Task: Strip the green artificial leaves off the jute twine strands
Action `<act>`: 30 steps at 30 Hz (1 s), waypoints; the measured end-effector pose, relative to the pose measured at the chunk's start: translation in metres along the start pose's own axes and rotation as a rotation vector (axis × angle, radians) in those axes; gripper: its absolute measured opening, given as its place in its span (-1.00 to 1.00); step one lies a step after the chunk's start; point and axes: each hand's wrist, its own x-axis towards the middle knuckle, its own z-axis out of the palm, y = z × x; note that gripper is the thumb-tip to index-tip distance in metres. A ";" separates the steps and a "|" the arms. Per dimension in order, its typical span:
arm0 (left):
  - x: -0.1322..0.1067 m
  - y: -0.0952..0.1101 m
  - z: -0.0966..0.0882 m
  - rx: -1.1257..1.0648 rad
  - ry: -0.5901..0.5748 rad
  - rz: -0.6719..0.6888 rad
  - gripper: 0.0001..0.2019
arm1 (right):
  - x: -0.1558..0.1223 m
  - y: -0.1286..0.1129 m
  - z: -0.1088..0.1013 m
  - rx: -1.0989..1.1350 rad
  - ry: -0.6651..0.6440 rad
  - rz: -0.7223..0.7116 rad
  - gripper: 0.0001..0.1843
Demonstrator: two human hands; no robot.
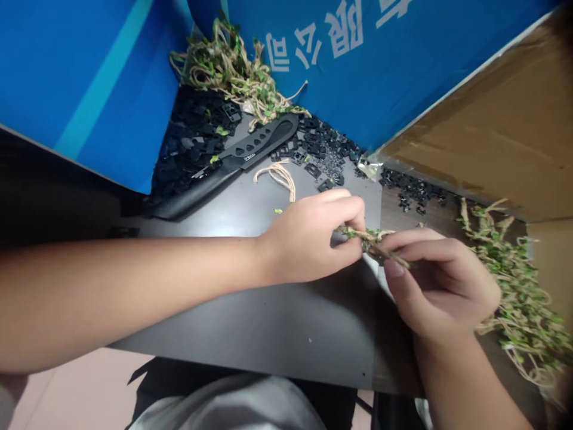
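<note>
Over the right half of the grey table mat (pixel 268 322), my left hand (pixel 317 236) pinches a piece of beige twine with green leaves (pixel 371 239). Thumb and fingers of my right hand (pixel 443 275) are closed on the same leafy twine from the other side, close to my left fingertips. Its ends are partly hidden by my fingers. Just beyond my left hand, a loose bundle of plain twine (pixel 282 176) lies on the mat. A black knife-shaped tool (pixel 259 143) with holes along it rests diagonally farther off.
Leafy twine is heaped at the back (pixel 224 65), and another leafy twine pile (pixel 519 280) lies at the right. Small black plastic parts (pixel 188 131) spread along the back. Blue panels (pixel 358 77) with white characters and a brown cardboard box (pixel 483 131) wall the table in.
</note>
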 end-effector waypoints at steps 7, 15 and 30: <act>0.002 -0.001 0.000 -0.013 0.016 -0.035 -0.91 | -0.005 0.005 -0.003 -0.254 0.087 0.212 -0.94; 0.002 -0.003 0.002 -0.036 0.035 -0.037 -0.89 | 0.006 0.002 -0.008 -0.397 -0.150 0.059 -0.83; 0.002 -0.003 0.001 -0.035 0.041 -0.036 -0.91 | 0.015 0.001 -0.014 -0.167 -0.333 -0.095 -0.82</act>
